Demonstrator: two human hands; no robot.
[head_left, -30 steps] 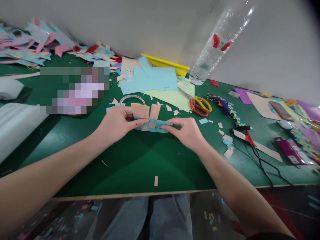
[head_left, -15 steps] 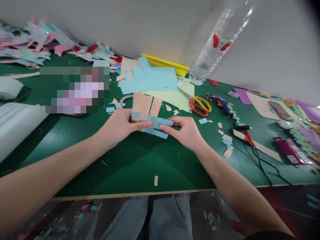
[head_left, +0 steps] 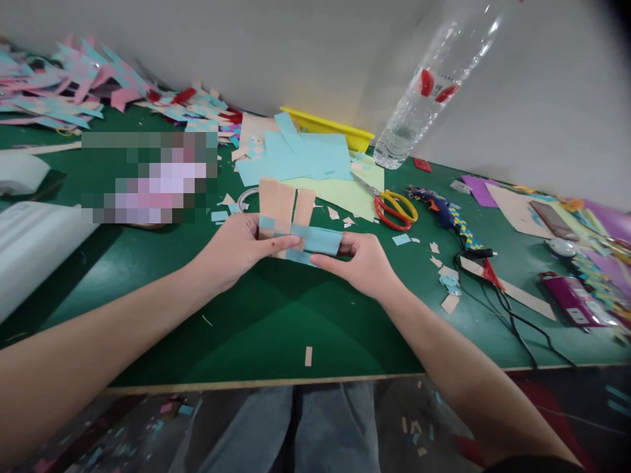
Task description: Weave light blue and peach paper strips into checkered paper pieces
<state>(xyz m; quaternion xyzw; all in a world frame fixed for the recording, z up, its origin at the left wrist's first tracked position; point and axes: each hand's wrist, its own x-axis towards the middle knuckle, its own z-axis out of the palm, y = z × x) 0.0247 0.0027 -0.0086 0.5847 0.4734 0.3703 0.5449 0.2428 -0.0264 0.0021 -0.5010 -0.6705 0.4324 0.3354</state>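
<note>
Between my hands, above the green table, is a small woven piece of paper strips. Its peach strips stand upward, and blue strips run across and out to the right. My left hand pinches the woven left part, thumb in front and fingers hidden behind. At the right end, my right hand is closed on the blue strips, its thumb by the lower one and its fingers behind the upper one. Scissors with red and yellow handles lie behind my right hand.
Blue paper sheets and a yellow tray lie at the back, beside a water bottle. Cut strips are heaped at the far left. Cables and a purple box are at the right.
My right thumb has slid slightly left and down along the strips. The upper blue strip now shows more of its face and the lower one's right end is covered.
</note>
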